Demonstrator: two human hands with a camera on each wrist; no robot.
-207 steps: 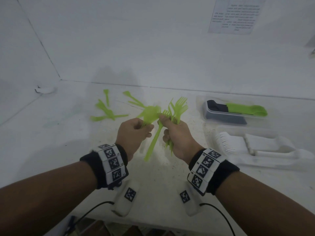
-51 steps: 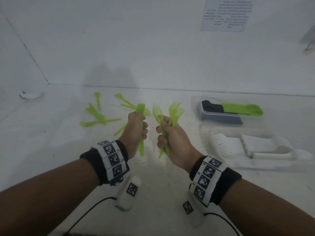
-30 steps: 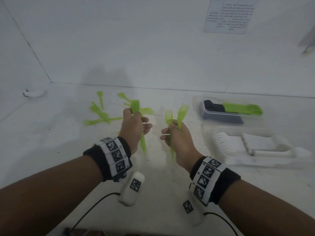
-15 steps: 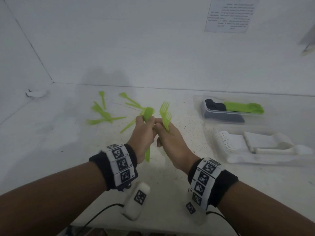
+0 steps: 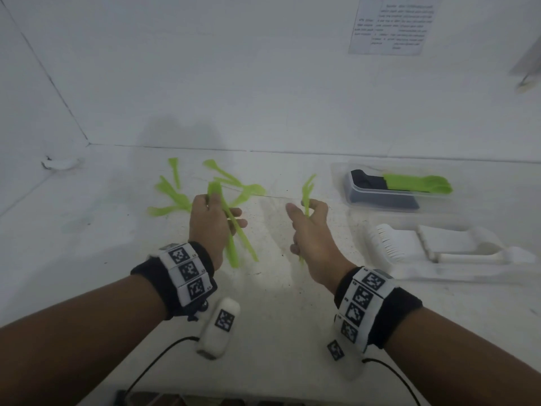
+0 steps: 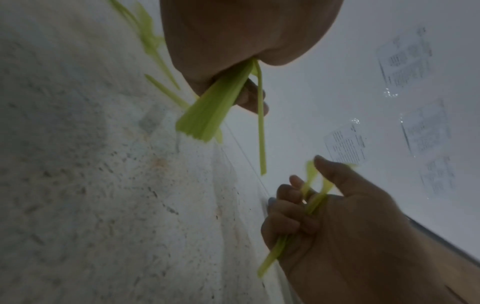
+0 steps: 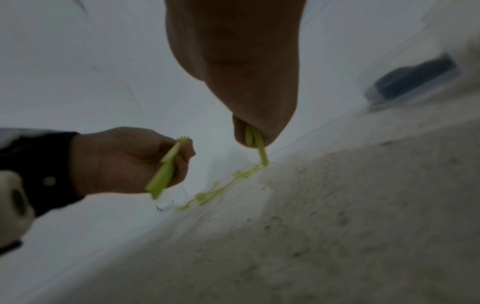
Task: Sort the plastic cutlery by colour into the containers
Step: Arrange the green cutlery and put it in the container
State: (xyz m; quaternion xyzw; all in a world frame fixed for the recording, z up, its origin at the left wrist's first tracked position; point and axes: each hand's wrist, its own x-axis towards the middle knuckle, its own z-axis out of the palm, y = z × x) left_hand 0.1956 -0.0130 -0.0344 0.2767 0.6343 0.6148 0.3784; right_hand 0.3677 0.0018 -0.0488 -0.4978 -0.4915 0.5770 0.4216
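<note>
Each grip holds green forks [image 5: 306, 194], tines seen wrist-side

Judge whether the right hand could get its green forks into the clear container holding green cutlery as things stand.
Probably yes: the right hand grips green forks, and the clear container lies open-topped to its right with nothing between.

Green cutlery bunch [image 5: 234, 230] gripped in left hand [image 5: 209, 227], handles fanned downward. Green forks [image 5: 307, 194] held upright in right hand [image 5: 310, 232], tines up. Loose green pieces [image 5: 175, 194] scattered flat toward tabletop's back-left. Clear container [image 5: 380, 197] near back-right edge holds dark cutlery with green spoons [image 5: 418, 183] on top. White cutlery [image 5: 433, 244] fills the nearer clear container [image 5: 439, 273], right side.
</note>
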